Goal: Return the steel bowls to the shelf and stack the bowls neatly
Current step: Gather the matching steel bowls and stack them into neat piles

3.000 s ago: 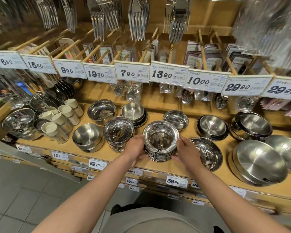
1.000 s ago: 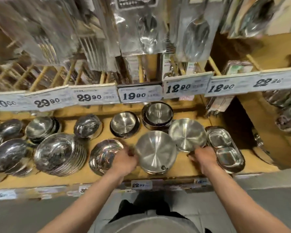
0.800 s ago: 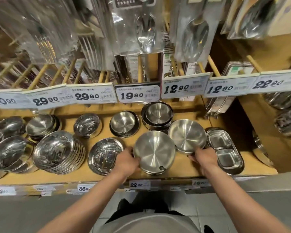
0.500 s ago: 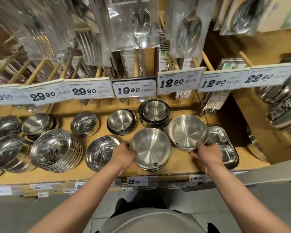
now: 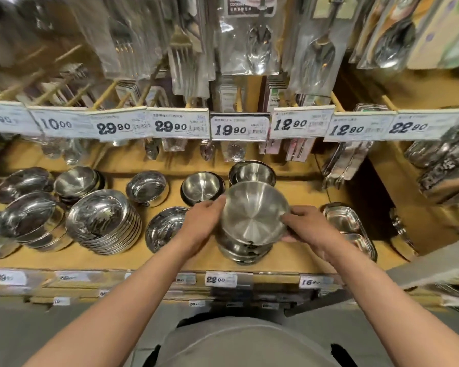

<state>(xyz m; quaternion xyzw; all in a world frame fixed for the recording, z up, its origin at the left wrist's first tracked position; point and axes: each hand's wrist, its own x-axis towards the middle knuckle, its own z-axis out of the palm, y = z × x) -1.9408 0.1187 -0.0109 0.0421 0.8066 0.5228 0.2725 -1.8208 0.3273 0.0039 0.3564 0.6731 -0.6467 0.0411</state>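
On the wooden shelf, from the left, stand blurred bowl piles, then a tall leaning stack of shallow dishes, and one single dish. The left hand grips the left rim of a wide steel bowl, held over a stack of bowls. The right hand grips its right rim. Two divided trays lie beside it. Eight price tags hang above.

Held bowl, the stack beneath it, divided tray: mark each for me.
held bowl (image 5: 253,215), head view, centre of its inner base.
stack (image 5: 243,251), head view, front wall of the lower bowls.
divided tray (image 5: 341,221), head view, floor of its rear compartment.
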